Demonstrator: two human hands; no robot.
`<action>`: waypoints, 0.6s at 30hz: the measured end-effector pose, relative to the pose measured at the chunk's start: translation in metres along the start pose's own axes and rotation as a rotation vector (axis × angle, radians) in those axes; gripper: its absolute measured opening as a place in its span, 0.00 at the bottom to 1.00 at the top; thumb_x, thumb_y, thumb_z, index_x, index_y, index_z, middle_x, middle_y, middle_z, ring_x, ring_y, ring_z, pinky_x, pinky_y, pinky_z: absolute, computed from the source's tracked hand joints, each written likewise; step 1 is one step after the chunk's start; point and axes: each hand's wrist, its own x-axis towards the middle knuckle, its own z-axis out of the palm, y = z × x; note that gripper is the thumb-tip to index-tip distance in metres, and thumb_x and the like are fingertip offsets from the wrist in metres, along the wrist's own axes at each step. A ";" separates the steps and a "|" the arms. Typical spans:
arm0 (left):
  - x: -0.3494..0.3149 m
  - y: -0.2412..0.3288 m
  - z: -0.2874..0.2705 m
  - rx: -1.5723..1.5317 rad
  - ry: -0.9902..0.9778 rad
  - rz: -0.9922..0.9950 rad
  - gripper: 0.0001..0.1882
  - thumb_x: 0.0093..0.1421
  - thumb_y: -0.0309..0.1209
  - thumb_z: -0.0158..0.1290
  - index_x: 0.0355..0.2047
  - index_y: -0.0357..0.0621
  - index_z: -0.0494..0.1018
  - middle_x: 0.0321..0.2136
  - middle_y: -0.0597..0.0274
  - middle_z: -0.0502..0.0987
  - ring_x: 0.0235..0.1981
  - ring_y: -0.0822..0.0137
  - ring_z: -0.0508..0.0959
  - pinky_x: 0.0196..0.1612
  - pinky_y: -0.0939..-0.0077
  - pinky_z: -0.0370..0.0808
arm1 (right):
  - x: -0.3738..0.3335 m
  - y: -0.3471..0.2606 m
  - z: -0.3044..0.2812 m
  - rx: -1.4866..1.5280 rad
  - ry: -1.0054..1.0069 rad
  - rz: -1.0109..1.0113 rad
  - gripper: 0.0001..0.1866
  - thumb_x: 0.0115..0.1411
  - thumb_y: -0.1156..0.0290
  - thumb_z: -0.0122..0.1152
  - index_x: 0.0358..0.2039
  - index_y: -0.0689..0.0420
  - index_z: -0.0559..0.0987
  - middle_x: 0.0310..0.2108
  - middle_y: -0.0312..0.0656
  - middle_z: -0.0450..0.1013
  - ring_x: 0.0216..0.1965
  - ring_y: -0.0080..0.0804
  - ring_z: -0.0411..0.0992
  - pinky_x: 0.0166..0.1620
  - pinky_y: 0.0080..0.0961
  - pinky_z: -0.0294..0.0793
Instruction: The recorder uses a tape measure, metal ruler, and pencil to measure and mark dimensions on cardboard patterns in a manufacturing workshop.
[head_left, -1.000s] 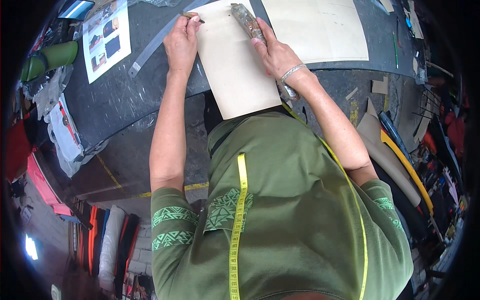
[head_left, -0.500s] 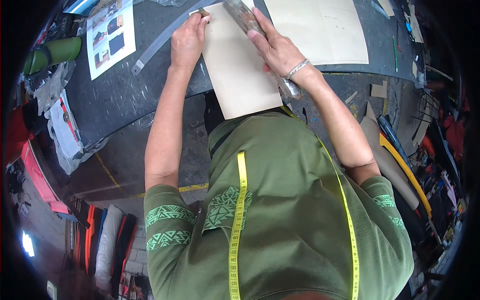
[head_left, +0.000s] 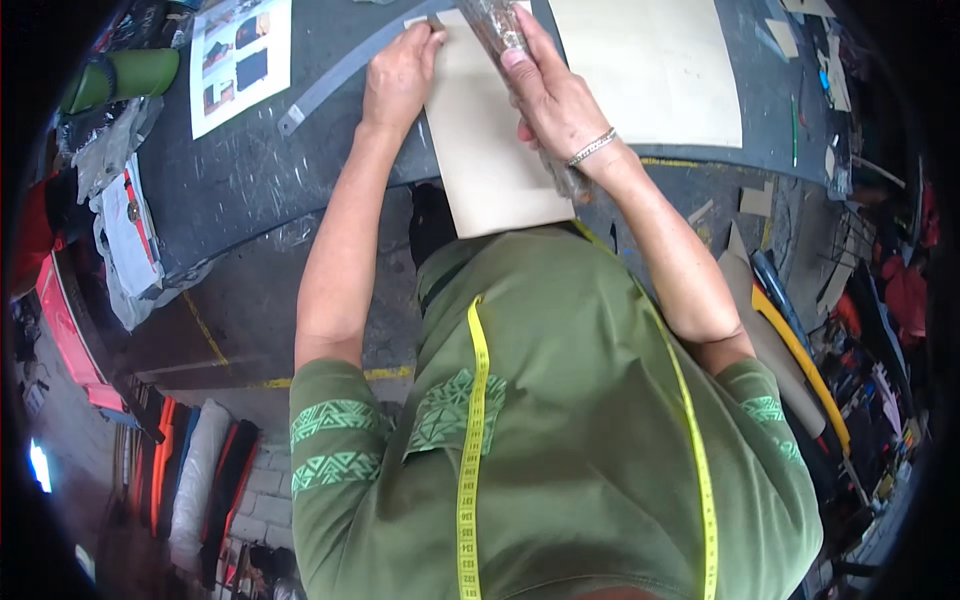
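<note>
A long beige card sheet (head_left: 500, 165) extends over the table's near edge to my shirt. At its upper left corner, my left hand (head_left: 398, 80) is closed in a pinch on a small dark piece (head_left: 435, 21), whose kind I cannot make out. My right hand (head_left: 560, 105) is wrapped round a long, mottled brown-grey bar with a shiny, clear-looking covering (head_left: 490, 28). The bar slants over the card's right side, and its lower end pokes out below my wrist. Beside my left hand lies a grey metal ruler (head_left: 335, 85), partly covered by that hand.
A larger beige sheet (head_left: 655, 75) covers the dark table (head_left: 250, 190) at the right. At the left are a printed photo sheet (head_left: 240, 60) and a green roll (head_left: 125, 80). A yellow tape measure (head_left: 470, 480) hangs over my shirt. Material rolls (head_left: 200, 480) stand lower left.
The view has shifted, so the table items appear farther right. The bar stands a little steeper over the card. Both hands keep their grips.
</note>
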 end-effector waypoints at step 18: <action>-0.020 0.031 -0.012 -0.431 0.004 -0.460 0.10 0.72 0.33 0.53 0.42 0.38 0.79 0.34 0.53 0.86 0.37 0.60 0.88 0.41 0.71 0.82 | 0.077 0.129 -0.012 -0.500 0.191 -0.369 0.33 0.76 0.50 0.39 0.76 0.45 0.49 0.41 0.66 0.79 0.47 0.67 0.77 0.56 0.52 0.74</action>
